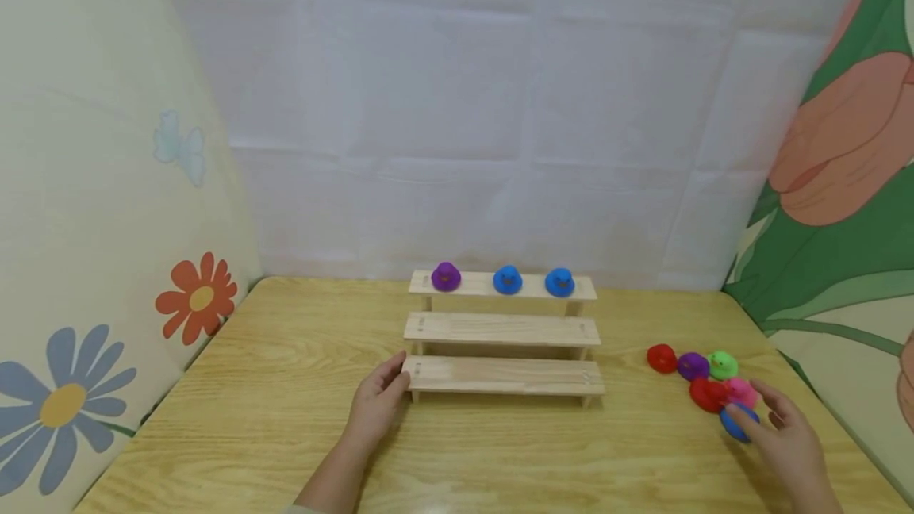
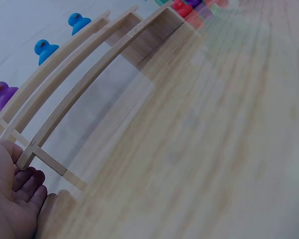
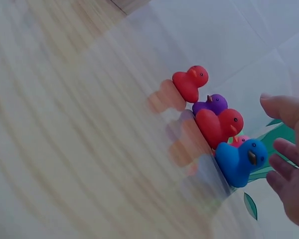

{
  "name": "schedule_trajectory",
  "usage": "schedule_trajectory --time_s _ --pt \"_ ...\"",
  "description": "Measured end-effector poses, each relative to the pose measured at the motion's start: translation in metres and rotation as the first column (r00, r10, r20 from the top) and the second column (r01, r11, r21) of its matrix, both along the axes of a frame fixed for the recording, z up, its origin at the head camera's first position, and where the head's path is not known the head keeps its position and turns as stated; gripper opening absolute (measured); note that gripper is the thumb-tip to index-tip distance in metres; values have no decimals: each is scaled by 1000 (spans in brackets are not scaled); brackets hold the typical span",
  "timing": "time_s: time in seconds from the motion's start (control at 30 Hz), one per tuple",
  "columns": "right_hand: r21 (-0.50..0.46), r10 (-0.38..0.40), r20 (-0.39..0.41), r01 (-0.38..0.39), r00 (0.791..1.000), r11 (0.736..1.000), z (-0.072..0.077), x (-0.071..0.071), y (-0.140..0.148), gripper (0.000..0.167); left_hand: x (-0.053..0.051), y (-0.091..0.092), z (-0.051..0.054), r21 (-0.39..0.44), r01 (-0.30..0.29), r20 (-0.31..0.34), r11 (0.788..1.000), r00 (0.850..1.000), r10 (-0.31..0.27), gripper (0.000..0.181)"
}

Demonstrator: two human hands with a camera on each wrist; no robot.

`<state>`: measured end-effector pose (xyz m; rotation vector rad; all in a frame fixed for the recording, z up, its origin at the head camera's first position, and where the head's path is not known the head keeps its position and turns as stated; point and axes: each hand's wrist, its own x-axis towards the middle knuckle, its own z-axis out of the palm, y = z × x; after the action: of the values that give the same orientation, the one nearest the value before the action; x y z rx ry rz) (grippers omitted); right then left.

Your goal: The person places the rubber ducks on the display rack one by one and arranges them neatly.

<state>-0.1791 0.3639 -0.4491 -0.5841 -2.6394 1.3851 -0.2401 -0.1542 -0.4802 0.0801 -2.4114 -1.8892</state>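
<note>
A three-tier wooden stand [image 1: 503, 376] is on the table, and my left hand [image 1: 377, 403] holds the left end of its lowest board. In the left wrist view, that board's end lies between the thumb and the curled fingers [image 2: 29, 185]. My right hand [image 1: 789, 439] hovers by a blue rubber duck [image 1: 739, 423], thumb and fingers spread. A gap shows between the hand and the blue duck in the right wrist view. Clustered beside this duck are a pink duck [image 1: 743, 392], two red ducks [image 3: 218, 127], a purple duck [image 1: 693, 366] and a green duck [image 1: 723, 364].
On the top board stand a purple duck [image 1: 446, 277] at the left and two blue ducks [image 1: 508, 280] toward the middle and right. A white cloth [image 1: 457, 101] hangs behind the wood-grain table [image 1: 286, 339]. Flower-printed panels [image 1: 64, 181] flank it on both sides.
</note>
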Motion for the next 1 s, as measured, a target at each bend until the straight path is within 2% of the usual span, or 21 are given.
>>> schedule_trajectory --time_s 0.17,0.53,0.73,1.0 --pt "38 43 7 -43 999 998 -2 3 4 83 0 0 1 4 0 2 1000 1000 0 46" --pt "26 81 67 -83 994 996 -9 4 8 92 1 1 3 -1 -5 -9 1000 1000 5 45" --pt "40 77 130 -83 989 996 -14 1 11 98 1 1 3 -9 -4 -3 1000 1000 4 45" --pt "28 59 123 -62 991 998 -19 1 10 96 1 0 3 -5 6 1 1000 1000 -6 46"
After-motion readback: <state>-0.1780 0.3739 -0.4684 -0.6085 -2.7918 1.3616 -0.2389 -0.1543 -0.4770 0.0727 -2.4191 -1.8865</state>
